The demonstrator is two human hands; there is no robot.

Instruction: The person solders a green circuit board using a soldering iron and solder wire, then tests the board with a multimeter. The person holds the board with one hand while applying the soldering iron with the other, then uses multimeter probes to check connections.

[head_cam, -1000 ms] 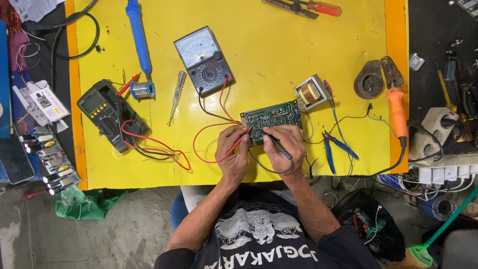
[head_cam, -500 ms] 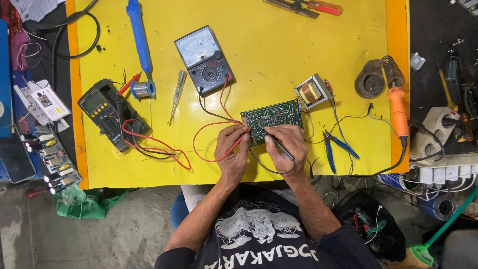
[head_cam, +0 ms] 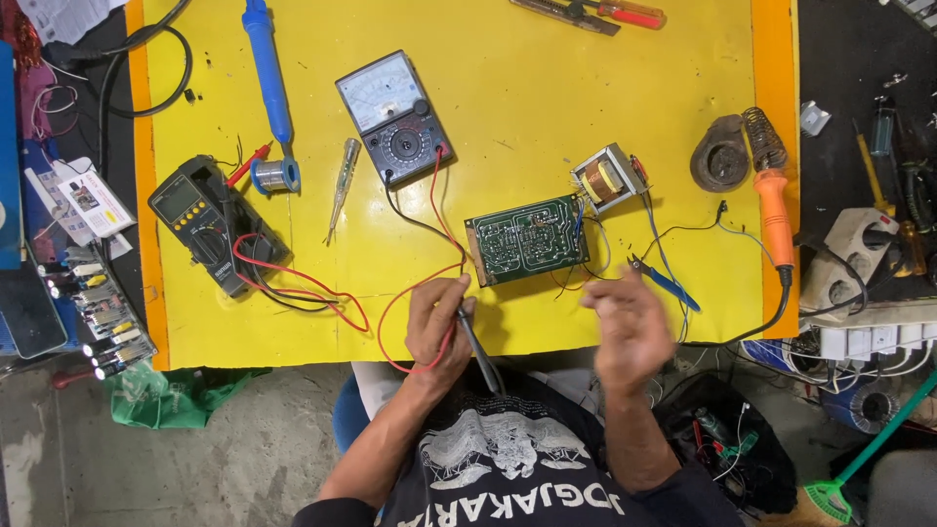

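From the head camera, the person is leaning over a yellow table (head_cam: 586, 88) with a green circuit board (head_cam: 527, 239) lying flat near its front edge, just ahead of both hands and touched by neither.

The left hand (head_cam: 436, 325) is closing around two meter probes at once: a red probe lead (head_cam: 429, 293) is looping out from under the fingers, and a black probe (head_cam: 480, 351) is slanting back from the hand towards the person's chest. The fingers are curled tight round them, the hand sitting at the table edge just short of the board's near left corner.

The right hand (head_cam: 630, 327) is blurring with motion, held above the table edge below the board's right end; the fingers are looking loosely spread with nothing in them, though the blur is making that hard to swear to.

The red and black leads are running back to an analogue multimeter (head_cam: 395, 117) lying further up the table. A small transformer (head_cam: 607, 181) is sitting just beside the board's far right corner, wired to it. A black digital multimeter (head_cam: 200, 222) is lying well to the left, an orange-handled soldering iron (head_cam: 774, 215) is resting at the right edge, and a blue desoldering pump (head_cam: 267, 68) is lying near the far left
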